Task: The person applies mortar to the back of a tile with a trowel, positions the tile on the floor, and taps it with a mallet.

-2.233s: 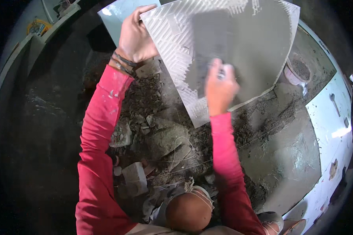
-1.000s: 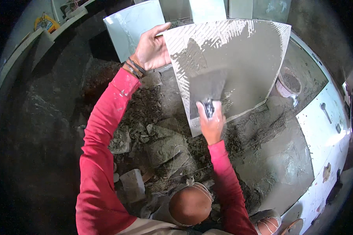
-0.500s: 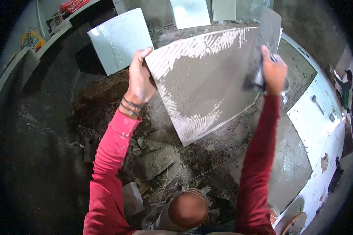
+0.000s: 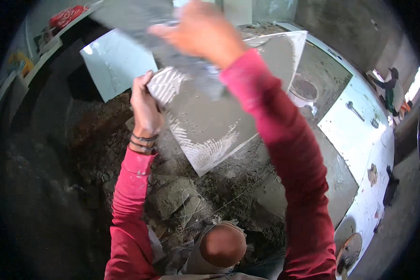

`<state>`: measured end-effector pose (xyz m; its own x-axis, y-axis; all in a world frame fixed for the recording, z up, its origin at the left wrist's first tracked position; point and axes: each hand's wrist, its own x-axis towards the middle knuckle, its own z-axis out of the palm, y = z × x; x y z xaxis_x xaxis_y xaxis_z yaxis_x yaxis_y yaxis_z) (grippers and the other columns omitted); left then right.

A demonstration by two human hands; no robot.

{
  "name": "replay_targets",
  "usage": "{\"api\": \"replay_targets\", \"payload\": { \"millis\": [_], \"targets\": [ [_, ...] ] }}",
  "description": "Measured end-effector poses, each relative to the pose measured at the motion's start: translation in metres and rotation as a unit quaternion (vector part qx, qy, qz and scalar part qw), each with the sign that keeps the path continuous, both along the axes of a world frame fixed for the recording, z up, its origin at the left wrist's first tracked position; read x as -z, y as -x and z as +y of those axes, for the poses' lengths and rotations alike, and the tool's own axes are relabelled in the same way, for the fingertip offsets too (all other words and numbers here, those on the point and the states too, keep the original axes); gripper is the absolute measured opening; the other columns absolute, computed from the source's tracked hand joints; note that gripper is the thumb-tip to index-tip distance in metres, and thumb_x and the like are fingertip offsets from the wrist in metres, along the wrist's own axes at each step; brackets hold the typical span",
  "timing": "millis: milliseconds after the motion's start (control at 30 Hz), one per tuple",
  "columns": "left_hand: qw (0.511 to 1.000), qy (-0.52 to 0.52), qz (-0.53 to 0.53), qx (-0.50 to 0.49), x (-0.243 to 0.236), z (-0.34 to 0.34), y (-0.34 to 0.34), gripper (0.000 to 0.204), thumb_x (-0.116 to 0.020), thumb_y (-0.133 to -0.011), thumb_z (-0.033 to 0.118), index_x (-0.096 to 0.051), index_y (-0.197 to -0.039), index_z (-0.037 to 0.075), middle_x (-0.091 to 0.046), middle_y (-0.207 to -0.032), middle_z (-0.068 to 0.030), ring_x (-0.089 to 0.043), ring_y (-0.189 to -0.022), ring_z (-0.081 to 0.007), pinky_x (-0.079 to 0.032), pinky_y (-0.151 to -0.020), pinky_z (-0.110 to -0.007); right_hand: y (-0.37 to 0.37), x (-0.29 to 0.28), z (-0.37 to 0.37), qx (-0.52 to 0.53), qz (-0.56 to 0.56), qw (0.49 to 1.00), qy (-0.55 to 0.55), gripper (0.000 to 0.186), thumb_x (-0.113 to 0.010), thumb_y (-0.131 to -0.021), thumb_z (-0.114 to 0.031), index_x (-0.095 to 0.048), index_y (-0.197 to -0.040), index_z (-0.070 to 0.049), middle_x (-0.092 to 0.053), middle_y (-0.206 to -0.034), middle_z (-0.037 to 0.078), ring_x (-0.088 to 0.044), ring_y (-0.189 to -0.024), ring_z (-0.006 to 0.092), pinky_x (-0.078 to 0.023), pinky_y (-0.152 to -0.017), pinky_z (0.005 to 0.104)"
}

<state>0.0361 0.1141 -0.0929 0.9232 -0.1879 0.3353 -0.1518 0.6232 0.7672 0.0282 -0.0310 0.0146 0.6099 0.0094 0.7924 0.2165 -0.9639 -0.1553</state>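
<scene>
My left hand [image 4: 146, 105] grips the left corner of a square tile [image 4: 210, 116], which is tilted up in front of me. Its back is spread with grey mortar, and white ridges show along the left and lower edges. In my right hand [image 4: 210, 35] is a flat trowel [image 4: 130, 21], smeared by motion, above the tile's upper left part. My right forearm hides some of the tile's right side. Beyond that side stands a bucket [image 4: 304, 88] with grey mix in it.
White tiles [image 4: 354, 135] with a metal tool [image 4: 354, 111] on them lie at the right. Another tile [image 4: 121, 65] leans at the upper left. Rubble [image 4: 172, 196] and a loose string cover the ground below. A person [image 4: 392, 91] is at the far right.
My right hand has swept the trowel from the tile's right edge across to its upper left. The tile and my left hand have shifted slightly left in view; the bucket has come into sight.
</scene>
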Motion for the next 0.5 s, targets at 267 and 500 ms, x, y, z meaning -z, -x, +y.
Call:
{"api": "replay_targets", "payload": {
  "millis": [267, 500],
  "targets": [
    [0.998, -0.024, -0.049, 0.014, 0.008, 0.013, -0.020, 0.028, -0.049, -0.093, 0.033, -0.055, -0.106, 0.010, -0.059, -0.109, -0.0073, -0.057, -0.104, -0.0217, -0.043, -0.092, -0.039, 0.068, 0.053, -0.137, 0.128, -0.161, 0.941, -0.269, 0.046, -0.056, -0.090, -0.043, -0.068, -0.078, 0.000, -0.064, -0.065, 0.011, -0.059, -0.063, 0.0204, -0.047, -0.063, 0.0356],
    [0.994, 0.005, 0.066, 0.088, 0.010, 0.015, -0.015, 0.035, -0.049, -0.091, 0.036, -0.057, -0.109, 0.007, -0.060, -0.113, -0.0093, -0.057, -0.106, -0.0229, -0.043, -0.094, -0.041, 0.006, 0.138, -0.219, 0.124, -0.124, 0.952, -0.251, 0.039, -0.058, -0.089, -0.034, -0.062, -0.079, 0.004, -0.059, -0.070, 0.022, -0.056, -0.063, 0.0313, -0.044, -0.065, 0.0419]
  ]
}}
